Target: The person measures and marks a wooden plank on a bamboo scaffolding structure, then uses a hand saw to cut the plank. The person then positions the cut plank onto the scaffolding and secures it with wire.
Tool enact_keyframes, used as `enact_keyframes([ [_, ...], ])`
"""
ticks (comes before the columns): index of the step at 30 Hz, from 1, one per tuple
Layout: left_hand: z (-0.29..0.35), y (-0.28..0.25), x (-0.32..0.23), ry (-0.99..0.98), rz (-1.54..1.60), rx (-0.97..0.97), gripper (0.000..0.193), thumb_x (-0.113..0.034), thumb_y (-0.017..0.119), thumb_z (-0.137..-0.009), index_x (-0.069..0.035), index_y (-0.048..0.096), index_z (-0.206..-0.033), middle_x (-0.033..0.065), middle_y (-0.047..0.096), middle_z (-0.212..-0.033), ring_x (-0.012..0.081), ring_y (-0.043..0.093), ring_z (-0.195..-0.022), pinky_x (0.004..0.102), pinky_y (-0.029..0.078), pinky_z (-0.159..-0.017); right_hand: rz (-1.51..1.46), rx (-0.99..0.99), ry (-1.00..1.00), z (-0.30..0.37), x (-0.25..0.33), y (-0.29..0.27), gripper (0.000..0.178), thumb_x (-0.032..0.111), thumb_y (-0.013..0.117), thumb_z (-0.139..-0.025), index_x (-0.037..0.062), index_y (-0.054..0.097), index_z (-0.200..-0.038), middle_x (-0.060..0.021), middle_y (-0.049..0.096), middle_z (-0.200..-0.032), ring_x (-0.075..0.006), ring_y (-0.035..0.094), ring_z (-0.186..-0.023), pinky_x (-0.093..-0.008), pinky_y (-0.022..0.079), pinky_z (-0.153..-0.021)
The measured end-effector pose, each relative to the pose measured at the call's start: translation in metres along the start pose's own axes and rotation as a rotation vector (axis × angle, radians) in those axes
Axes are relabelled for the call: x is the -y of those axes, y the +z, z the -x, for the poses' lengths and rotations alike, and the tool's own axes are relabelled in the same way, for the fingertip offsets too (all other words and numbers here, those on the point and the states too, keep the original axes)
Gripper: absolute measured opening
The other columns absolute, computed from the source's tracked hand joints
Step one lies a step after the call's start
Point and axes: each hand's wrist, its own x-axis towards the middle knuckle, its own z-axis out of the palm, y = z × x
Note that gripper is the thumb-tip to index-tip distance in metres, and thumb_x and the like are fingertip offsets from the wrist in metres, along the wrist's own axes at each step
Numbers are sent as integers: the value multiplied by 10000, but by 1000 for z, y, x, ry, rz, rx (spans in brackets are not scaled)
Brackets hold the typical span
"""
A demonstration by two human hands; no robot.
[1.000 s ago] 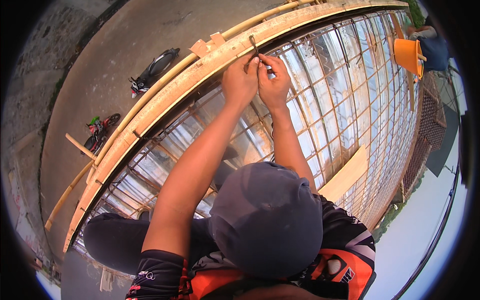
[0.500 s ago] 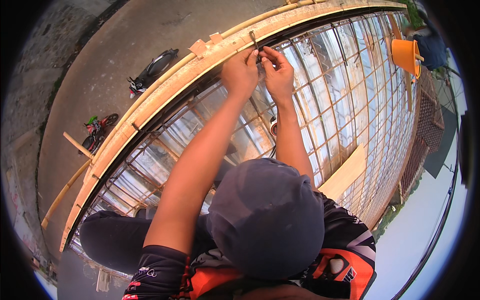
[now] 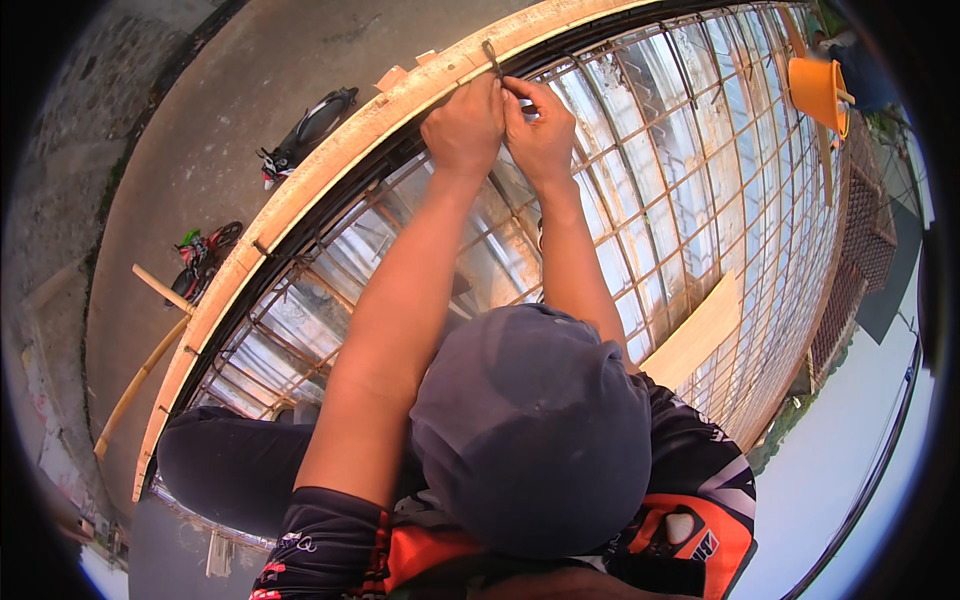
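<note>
My left hand (image 3: pixel 464 128) and my right hand (image 3: pixel 541 130) meet at the inner edge of a wooden form board (image 3: pixel 330 130). A dark looped wire (image 3: pixel 490 55) lies over the board, its lower part running down to my fingers. Both hands are closed in pinches around its lower end; the fingertips partly hide the grip. Just below the board edge, dark reinforcing bars run along under my hands. A grid of thin rusty bars (image 3: pixel 660 205) spreads to the right over shiny corrugated metal sheeting (image 3: pixel 610 215).
An orange bucket (image 3: pixel 815 88) stands at the upper right, near another person (image 3: pixel 862 70). A loose plank (image 3: pixel 695 330) lies on the grid. Beyond the board is a drop to a road with two motorbikes (image 3: pixel 312 128). A dark cap (image 3: pixel 530 430) fills the lower middle.
My hands have drawn closer together at the board edge, fingertips now nearly touching. The view has shifted slightly, and both hands sit a little higher and further left in it.
</note>
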Motion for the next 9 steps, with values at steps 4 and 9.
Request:
enact_keyframes([
  [4,-7,-4,7,86,2,27,242,-352,765,-970,-136,840,-1049,120,789,-805,346,774,-699,439,608,-624,-31,-13,-28,0,-2,2,192,49,704,-998,4,811,-1151,-165,791,-1036,-307,776,-915,-376,622,-784],
  [9,-11,-17,-2,1,10,151,284,-391,774,-948,-141,850,-1059,130,781,-782,342,775,-692,440,614,-635,-200,16,189,3,-11,-3,200,57,670,-1044,35,815,-1179,-140,808,-1113,-276,781,-900,-362,624,-777],
])
